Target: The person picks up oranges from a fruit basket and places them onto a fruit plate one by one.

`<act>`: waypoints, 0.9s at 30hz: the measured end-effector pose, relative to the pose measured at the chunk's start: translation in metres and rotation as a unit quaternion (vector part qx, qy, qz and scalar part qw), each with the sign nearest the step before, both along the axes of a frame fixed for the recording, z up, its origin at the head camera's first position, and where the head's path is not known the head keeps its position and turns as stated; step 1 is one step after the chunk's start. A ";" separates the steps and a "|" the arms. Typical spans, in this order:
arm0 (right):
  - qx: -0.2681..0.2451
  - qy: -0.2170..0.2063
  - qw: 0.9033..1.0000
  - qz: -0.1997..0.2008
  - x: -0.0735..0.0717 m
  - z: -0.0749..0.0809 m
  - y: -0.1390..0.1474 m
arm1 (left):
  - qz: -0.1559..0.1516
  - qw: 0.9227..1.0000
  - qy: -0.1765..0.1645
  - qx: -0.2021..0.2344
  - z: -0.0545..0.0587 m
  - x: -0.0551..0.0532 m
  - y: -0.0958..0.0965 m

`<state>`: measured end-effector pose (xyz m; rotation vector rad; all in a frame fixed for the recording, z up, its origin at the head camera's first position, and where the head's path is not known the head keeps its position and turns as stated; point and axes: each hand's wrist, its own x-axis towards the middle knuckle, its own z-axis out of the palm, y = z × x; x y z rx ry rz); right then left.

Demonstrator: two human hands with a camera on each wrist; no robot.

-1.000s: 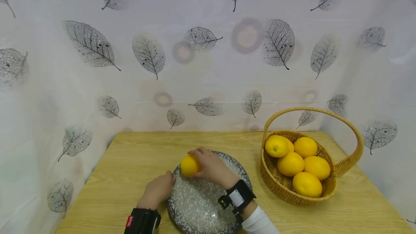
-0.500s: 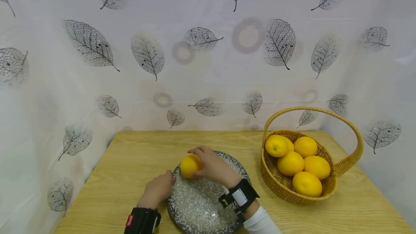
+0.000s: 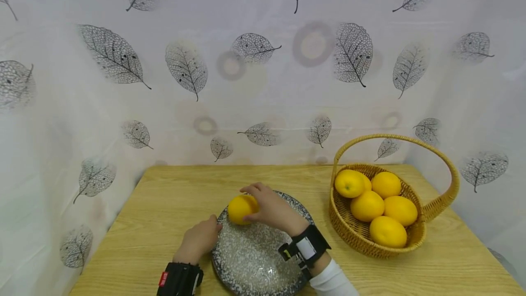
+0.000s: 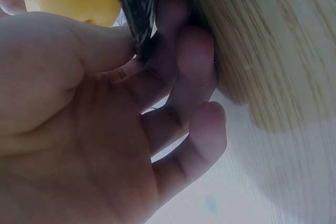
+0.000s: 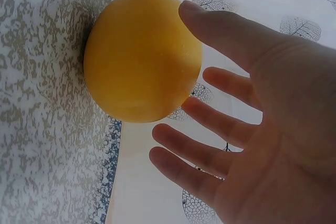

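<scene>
A yellow lemon point(image 3: 241, 209) rests on the far left part of a round speckled grey plate point(image 3: 255, 259) with a dark rim. My right hand point(image 3: 273, 209) is beside the lemon, on its right. In the right wrist view, the thumb tip overlaps the edge of the lemon point(image 5: 142, 59) and the fingers point(image 5: 191, 153) extend loosely past it; whether they touch it is hard to tell. With my left hand point(image 3: 200, 241) I hold the plate's left rim. Its thumb lies above the rim point(image 4: 137, 9) and its fingers are curled underneath, close to the table.
To the right of the plate stands a wicker basket point(image 3: 357, 239) with a tall arched handle, holding several yellow lemons point(image 3: 388, 232). The wooden table point(image 3: 172, 195) reaches back to a leaf-patterned curtain point(image 3: 263, 99), which also hangs at both sides.
My right hand has shifted slightly to the right, and its fingers have loosened around the lemon, so more of the fruit shows. The left hand keeps its hold on the rim.
</scene>
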<state>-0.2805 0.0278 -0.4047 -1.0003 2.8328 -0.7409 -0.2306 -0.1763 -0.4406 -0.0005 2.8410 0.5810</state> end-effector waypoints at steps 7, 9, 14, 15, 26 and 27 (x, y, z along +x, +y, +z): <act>-0.004 -0.010 1.000 -0.005 -0.001 0.005 0.003 | 0.000 1.000 -0.003 0.003 0.003 0.000 0.001; -0.004 -0.011 1.000 -0.007 -0.002 0.007 0.005 | -0.001 1.000 -0.002 0.003 0.003 0.000 0.001; -0.006 -0.024 0.999 -0.021 -0.002 0.013 0.012 | -0.004 1.000 0.005 0.006 0.002 0.001 0.001; -0.008 -0.026 0.999 -0.025 -0.003 0.014 0.014 | -0.004 1.000 0.006 0.006 0.002 0.001 0.001; -0.059 -0.040 0.990 -0.124 -0.016 0.036 0.069 | -0.002 1.000 0.008 0.006 0.001 0.000 0.000; -0.060 -0.036 0.989 -0.129 -0.016 0.039 0.075 | -0.002 1.000 0.007 0.005 0.001 -0.001 0.000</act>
